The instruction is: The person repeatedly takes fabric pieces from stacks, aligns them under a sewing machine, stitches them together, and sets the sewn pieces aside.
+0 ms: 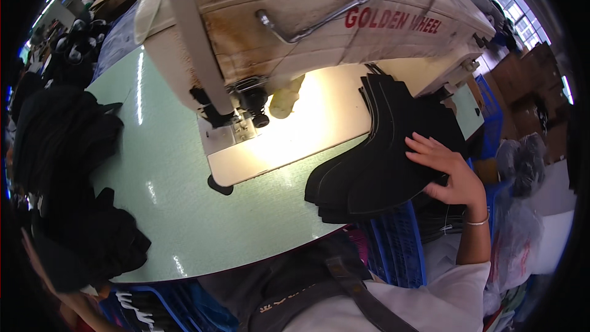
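My right hand lies with its fingers spread on a stack of black boot-shaped cut pieces, at the right front of the sewing machine. The stack is slightly fanned, and its toe end hangs over the table's front edge. At the far left, my left hand is against the outer side of a pile of dark fabric pieces. Those pieces and the dark rim hide most of its fingers, so its grip is unclear. Between my hands stands the sewing machine, its lamp lighting the bed plate.
The pale green table curves around the machine bed. A small black piece pokes out at the bed's corner. Blue crates stand below the front edge. Cardboard boxes and plastic-wrapped goods are at the right.
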The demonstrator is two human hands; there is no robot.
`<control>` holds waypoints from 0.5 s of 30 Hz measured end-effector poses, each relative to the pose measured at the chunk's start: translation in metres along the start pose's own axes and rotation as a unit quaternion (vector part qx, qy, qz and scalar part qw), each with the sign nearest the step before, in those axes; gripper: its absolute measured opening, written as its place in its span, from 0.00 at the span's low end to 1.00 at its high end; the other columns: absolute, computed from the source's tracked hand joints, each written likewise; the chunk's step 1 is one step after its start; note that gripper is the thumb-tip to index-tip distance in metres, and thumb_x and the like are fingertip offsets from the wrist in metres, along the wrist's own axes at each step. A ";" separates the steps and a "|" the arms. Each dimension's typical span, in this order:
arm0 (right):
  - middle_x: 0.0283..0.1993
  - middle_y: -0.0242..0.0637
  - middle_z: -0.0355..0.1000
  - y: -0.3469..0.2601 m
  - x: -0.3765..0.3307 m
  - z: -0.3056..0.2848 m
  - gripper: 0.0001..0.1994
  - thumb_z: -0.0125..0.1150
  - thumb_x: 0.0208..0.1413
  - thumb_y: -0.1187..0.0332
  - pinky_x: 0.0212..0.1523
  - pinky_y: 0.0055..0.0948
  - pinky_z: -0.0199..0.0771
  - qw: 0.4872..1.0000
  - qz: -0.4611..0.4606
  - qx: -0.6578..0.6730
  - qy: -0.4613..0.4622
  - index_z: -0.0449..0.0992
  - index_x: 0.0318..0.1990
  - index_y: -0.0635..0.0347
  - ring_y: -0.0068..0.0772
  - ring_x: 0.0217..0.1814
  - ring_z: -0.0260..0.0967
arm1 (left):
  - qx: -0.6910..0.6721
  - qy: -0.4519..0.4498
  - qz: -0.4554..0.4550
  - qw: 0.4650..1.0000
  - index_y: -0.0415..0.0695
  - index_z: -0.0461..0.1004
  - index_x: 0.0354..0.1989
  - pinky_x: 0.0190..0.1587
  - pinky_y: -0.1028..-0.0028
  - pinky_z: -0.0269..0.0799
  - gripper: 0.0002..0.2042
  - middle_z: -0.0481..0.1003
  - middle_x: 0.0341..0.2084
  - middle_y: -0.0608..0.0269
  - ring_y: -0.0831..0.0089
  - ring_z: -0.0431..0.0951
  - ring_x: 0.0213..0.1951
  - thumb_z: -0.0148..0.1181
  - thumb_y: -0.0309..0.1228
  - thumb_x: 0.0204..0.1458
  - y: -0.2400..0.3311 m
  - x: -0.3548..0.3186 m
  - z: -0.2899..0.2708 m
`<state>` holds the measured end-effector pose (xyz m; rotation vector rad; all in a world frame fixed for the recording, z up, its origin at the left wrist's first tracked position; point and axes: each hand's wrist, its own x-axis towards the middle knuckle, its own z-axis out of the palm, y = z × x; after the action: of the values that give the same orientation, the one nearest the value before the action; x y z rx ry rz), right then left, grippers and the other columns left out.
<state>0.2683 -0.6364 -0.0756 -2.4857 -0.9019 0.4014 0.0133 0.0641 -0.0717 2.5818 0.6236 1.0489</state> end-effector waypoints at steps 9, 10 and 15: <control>0.64 0.47 0.66 -0.042 0.037 0.004 0.33 0.61 0.38 0.80 0.64 0.45 0.65 0.965 -0.018 -0.199 0.171 0.70 0.59 0.62 0.54 0.67 0.62 | -0.095 -0.389 0.131 0.907 0.34 0.64 0.63 0.70 0.57 0.45 0.31 0.66 0.62 0.44 0.55 0.60 0.68 0.50 0.28 0.45 0.239 -0.040 0.085; 0.61 0.47 0.68 -0.051 0.045 0.007 0.28 0.59 0.42 0.76 0.62 0.45 0.67 0.952 -0.082 -0.241 0.173 0.71 0.57 0.63 0.53 0.65 0.64 | -0.168 -0.463 0.106 0.864 0.38 0.62 0.65 0.70 0.54 0.43 0.34 0.63 0.63 0.46 0.54 0.56 0.69 0.50 0.24 0.41 0.250 -0.039 0.104; 0.44 0.42 0.73 -0.091 0.106 0.057 0.20 0.56 0.49 0.68 0.48 0.37 0.71 0.875 -0.336 -0.332 0.106 0.74 0.50 0.65 0.39 0.43 0.71 | -0.158 -0.516 0.150 0.828 0.43 0.60 0.66 0.61 0.57 0.57 0.39 0.60 0.66 0.49 0.51 0.59 0.66 0.58 0.23 0.38 0.260 -0.050 0.145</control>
<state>0.2756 -0.4862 -0.0894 -2.4507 -1.9493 -0.4922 0.1579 -0.2003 -0.0948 2.4726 -0.2278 -0.2768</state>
